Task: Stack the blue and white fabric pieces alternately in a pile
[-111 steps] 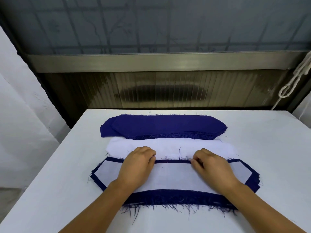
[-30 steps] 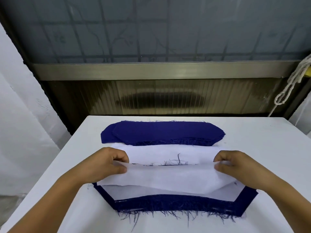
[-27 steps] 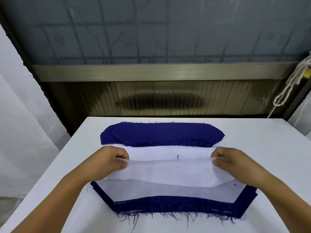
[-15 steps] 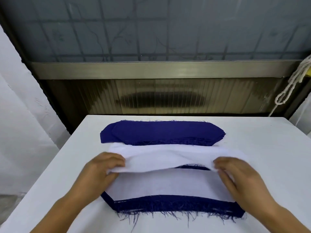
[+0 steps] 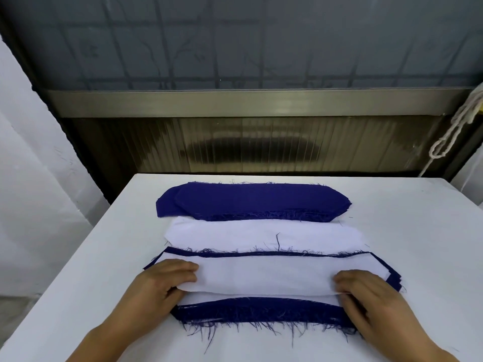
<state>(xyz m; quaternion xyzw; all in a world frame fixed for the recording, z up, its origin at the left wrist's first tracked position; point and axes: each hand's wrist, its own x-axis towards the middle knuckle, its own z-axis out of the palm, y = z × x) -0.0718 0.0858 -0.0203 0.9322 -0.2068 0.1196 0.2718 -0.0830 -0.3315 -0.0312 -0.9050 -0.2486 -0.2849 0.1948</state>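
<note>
A white fabric piece (image 5: pixel 261 275) lies on top of the near alternating pile (image 5: pixel 261 312), whose frayed dark blue edges show around it. My left hand (image 5: pixel 162 283) pinches the piece's left end, and my right hand (image 5: pixel 366 296) pinches its right end at the near edge, which sits slightly raised. Behind it lies the stack of white pieces (image 5: pixel 261 235) with a loose blue thread on it. At the far end sits the stack of dark blue pieces (image 5: pixel 251 201).
The three stacks lie on a white table (image 5: pixel 78 283). A dark ribbed panel and metal rail (image 5: pixel 248 100) stand behind the table's far edge. A white cord (image 5: pixel 449 137) hangs at the far right. White sheeting hangs on the left.
Both hands lifted a white piece from the middle stack, carried it toward me and laid it down on the near pile. My hands now sit lower, at the piece's ends.
</note>
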